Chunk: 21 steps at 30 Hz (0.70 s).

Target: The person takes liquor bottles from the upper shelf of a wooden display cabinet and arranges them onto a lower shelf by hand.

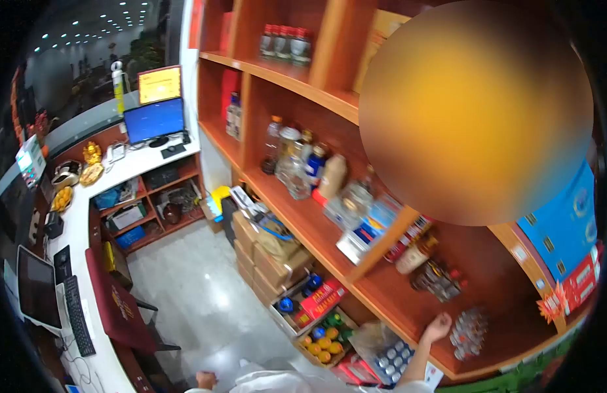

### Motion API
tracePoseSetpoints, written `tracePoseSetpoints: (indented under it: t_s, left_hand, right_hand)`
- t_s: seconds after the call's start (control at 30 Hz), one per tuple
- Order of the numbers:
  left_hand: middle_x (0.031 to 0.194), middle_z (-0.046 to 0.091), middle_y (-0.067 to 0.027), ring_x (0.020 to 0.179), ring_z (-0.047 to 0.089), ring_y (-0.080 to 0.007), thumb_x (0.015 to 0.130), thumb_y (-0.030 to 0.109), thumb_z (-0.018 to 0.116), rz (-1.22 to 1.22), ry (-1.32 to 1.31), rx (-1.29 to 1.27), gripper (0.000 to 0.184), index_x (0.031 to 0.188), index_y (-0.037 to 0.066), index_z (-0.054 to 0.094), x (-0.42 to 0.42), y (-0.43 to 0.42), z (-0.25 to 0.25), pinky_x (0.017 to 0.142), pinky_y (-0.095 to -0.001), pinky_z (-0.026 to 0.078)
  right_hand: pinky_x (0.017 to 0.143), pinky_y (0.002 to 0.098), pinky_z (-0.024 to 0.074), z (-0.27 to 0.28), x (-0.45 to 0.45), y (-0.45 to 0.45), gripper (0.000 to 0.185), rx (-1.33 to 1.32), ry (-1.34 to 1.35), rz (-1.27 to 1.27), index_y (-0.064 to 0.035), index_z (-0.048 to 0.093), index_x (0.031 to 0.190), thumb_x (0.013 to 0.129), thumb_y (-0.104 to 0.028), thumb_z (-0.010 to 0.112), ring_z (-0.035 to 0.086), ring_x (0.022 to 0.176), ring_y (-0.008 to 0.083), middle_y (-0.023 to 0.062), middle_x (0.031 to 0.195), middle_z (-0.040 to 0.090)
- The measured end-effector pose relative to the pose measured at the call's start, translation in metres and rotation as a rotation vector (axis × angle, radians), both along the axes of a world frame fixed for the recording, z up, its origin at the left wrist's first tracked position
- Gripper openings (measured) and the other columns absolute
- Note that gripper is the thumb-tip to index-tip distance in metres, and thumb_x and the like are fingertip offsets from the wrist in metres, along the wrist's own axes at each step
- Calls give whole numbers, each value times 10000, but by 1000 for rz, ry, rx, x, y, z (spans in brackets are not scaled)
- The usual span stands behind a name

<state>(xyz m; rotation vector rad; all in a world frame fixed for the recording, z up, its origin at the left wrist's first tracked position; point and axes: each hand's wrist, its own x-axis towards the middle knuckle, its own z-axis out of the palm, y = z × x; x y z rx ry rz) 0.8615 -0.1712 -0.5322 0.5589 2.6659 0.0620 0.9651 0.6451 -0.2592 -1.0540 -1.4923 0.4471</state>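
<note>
My right hand (438, 327) reaches over the lower shelf, its fingers loosely bent and apart, with nothing seen in them. Just right of it stands a cluster of small clear glass bottles (469, 334), close to the fingertips; I cannot tell whether they touch. Further back on the same shelf are more small bottles (441, 280) with red tops and a pale bottle (415, 255) that leans. Low at the bottom edge, my left hand (206, 380) hangs above the floor with curled fingers and nothing visible in it.
Wooden shelving (303, 219) carries glass bottles and boxes. Under it sit cardboard cartons (254, 259), a crate of orange-topped items (324, 344) and a tray of round-lidded items (394, 360). A dark red chair (117, 301) stands by the white counter (87, 288). A round blur hides the upper right.
</note>
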Motion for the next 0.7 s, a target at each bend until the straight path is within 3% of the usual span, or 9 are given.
tracePoseSetpoints:
  t_s: [0.03, 0.1, 0.17, 0.23, 0.3, 0.37, 0.4, 0.5, 0.7]
  left_hand:
    - [797, 709, -76, 735, 674, -193, 797, 304, 796, 19, -2, 46, 298, 870, 25, 720, 3, -24, 2, 691, -380, 547]
    - [805, 707, -87, 736, 680, -214, 823, 276, 766, 624, -419, 207, 272, 876, 16, 709, 3, -57, 0, 668, -392, 550]
    - [812, 705, -98, 738, 686, -236, 848, 249, 736, 1153, -628, 432, 248, 881, 6, 698, -11, -81, -7, 645, -404, 553]
    - [820, 703, -110, 740, 692, -257, 873, 221, 707, 1413, -715, 655, 225, 886, -3, 687, -36, -93, -14, 622, -416, 556]
    - [828, 701, -121, 741, 698, -279, 899, 193, 677, 1514, -790, 893, 205, 891, -12, 675, -74, -93, -25, 600, -428, 559]
    - [835, 699, -132, 743, 704, -300, 924, 165, 647, 1509, -915, 1146, 190, 896, -22, 664, -126, -88, -31, 577, -440, 562]
    - [786, 688, -126, 664, 691, -280, 910, 98, 662, 1471, -721, 1101, 131, 862, -24, 659, -145, -77, -29, 522, -414, 554]
    - [715, 676, -133, 600, 686, -234, 854, -19, 713, 1424, -381, 981, 81, 800, -28, 653, -211, -38, 15, 479, -374, 569]
    - [736, 693, -149, 574, 677, -233, 826, 24, 760, 1667, -355, 1161, 126, 867, -51, 667, -259, -59, 14, 481, -366, 581]
  right_hand:
    - [878, 363, 511, 11, -10, -43, 166, -72, 52, -35, 41, 641, 1065, 931, -53, 619, 641, 919, 254, 135, 1010, 687]
    - [856, 353, 480, 8, -41, -126, 138, -80, 99, -63, 23, 626, 1042, 932, -59, 613, 596, 914, 219, 109, 995, 650]
    - [810, 317, 476, -14, -73, -195, 101, -125, 6, 45, 10, 627, 996, 907, -20, 589, 584, 875, 189, 86, 962, 640]
    - [801, 289, 467, -86, -104, -217, 120, -91, 137, 267, -2, 636, 970, 873, 21, 569, 564, 857, 168, 76, 941, 634]
    - [799, 306, 503, -127, -118, -255, 136, -525, -206, 330, -3, 657, 945, 828, -19, 588, 615, 867, 188, 86, 918, 652]
    - [635, 311, 513, -182, -101, -275, 79, -1302, -600, 700, -64, 668, 923, 873, -124, 660, 585, 676, 172, 27, 731, 618]
    - [625, 315, 510, -185, -100, -298, 83, -1479, -858, 839, -63, 670, 922, 876, -131, 659, 583, 665, 174, 28, 722, 614]
    - [597, 328, 502, -191, -139, -355, 99, -1579, -1101, 890, -60, 678, 918, 885, -150, 654, 577, 632, 177, 31, 696, 602]
    - [540, 353, 485, -217, -284, -401, 145, -1519, -1205, 997, -53, 695, 909, 904, -190, 645, 564, 567, 184, 37, 644, 577]
